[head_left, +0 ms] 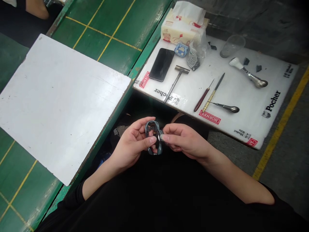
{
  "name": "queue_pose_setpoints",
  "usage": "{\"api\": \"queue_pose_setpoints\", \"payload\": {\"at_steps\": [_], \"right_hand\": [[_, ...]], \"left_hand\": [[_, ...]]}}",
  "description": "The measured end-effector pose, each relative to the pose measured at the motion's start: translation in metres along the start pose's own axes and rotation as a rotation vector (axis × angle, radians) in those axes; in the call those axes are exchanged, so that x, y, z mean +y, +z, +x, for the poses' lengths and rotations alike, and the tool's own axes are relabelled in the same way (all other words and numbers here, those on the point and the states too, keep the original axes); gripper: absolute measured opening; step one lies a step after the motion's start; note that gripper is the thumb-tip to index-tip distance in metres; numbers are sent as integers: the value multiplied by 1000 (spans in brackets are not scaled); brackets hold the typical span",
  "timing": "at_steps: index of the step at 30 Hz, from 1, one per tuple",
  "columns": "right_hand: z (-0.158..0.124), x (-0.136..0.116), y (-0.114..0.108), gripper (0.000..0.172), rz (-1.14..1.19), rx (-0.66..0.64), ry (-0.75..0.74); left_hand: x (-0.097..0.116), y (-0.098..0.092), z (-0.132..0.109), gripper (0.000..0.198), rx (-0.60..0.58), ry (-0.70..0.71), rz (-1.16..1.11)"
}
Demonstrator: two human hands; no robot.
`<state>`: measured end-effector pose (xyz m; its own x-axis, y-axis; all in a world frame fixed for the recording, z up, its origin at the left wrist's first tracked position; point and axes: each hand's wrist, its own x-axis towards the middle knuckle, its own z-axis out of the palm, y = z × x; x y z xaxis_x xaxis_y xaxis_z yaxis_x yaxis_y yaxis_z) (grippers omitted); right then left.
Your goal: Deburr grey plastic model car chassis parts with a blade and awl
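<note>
Between my two hands is a dark grey, glossy oval frame [156, 150], open in the middle, held above my lap. My left hand [135, 138] is closed on its left side, with the thumb laid across the front and fingertips showing through the opening. At the frame's right edge, my right hand [181, 138] pinches with thumb and forefinger. A small shiny spot shows by that thumb; whether it is a separate piece, I cannot tell.
A white board [62, 103] lies on the green bench [116, 19]. The printed side table [183, 112] bears a phone [162, 64], a T-shaped metal tool [177, 80], a red-handled pointed tool [202, 99], a file [213, 93], tissues [181, 27] and a clear cup [231, 46]. Another person's arm [37, 8] shows top left.
</note>
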<state>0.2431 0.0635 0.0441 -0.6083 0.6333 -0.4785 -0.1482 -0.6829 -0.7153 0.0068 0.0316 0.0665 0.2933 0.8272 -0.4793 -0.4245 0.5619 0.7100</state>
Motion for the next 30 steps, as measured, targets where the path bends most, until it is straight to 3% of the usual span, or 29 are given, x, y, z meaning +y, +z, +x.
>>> {"api": "queue_pose_setpoints", "payload": {"at_steps": [3,8,12,19,25,30], "right_hand": [[1,0,1,62,23,-17,-10],[4,5,3,54,-44,4,-76],[6,10,3,59,38,-12,-116],[3,7,5,47,74,-38,-132],[-2,5,4,46,-137,121,-188],[0,5,0,44,-89,65,-201]], "left_hand": [[3,2,0,63,2,-47,-38],[7,5,1,56,-16,-80,-120],[6,6,3,55,-36,-98,-157],[3,10,2,56,-42,-120,-150],[4,9,3,56,-28,-125,-144],[3,7,4,55,-53,-126,-121]]}}
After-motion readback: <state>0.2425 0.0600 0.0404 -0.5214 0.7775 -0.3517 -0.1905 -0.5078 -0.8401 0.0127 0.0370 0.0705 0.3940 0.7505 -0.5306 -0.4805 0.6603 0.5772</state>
